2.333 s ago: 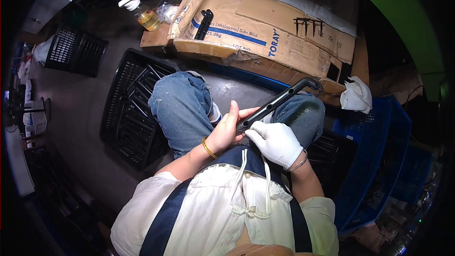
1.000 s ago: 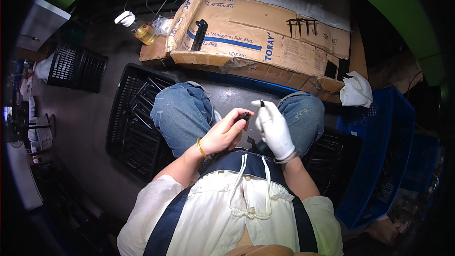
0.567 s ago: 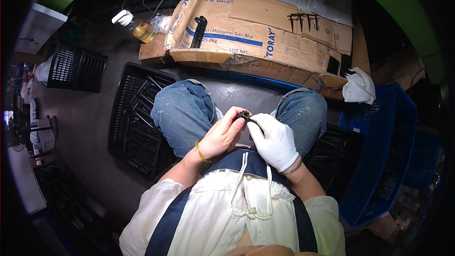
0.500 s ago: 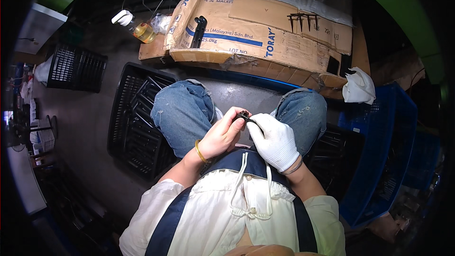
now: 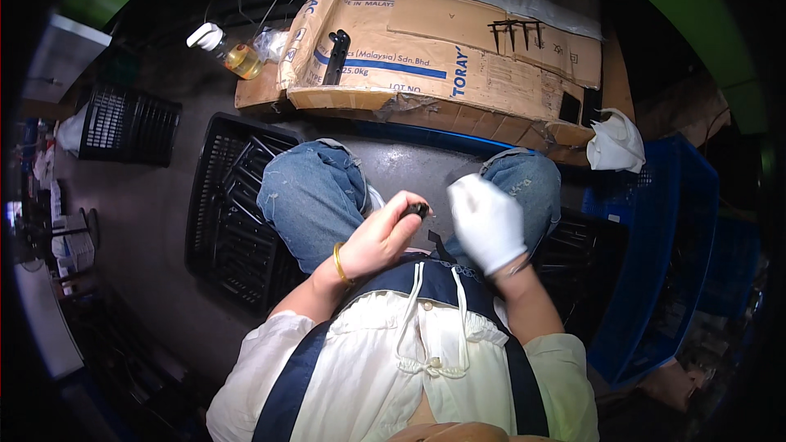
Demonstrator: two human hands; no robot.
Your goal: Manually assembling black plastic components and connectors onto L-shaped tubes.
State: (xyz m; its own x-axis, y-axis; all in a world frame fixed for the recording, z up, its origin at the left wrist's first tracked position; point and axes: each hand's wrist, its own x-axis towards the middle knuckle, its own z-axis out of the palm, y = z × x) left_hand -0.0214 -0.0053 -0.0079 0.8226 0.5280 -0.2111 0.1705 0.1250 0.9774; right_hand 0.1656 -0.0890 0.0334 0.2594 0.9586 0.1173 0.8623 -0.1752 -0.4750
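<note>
I sit with my jeans-clad knees (image 5: 315, 196) apart. My bare left hand (image 5: 381, 239), a gold bangle on its wrist, pinches the end of a small black part (image 5: 418, 211) over my lap. A short black strip (image 5: 434, 244) shows just below it. My right hand (image 5: 489, 221) wears a white glove and hovers a little to the right of the part, apart from it and blurred. Its fingers curl away from me, so what lies under them is hidden.
A black crate (image 5: 214, 196) with long black parts lies by my left knee, and another black crate (image 5: 127, 127) stands further left. A flattened cardboard box (image 5: 458, 65) ahead carries a black bar (image 5: 336, 56). Nearby are a bottle of yellow liquid (image 5: 236, 56), a white glove (image 5: 614, 143) and a blue crate (image 5: 667, 262).
The long black bar first held across both hands came in end-on to the lap. My gloved right hand, which was pressed against the part, has now pulled off to the right.
</note>
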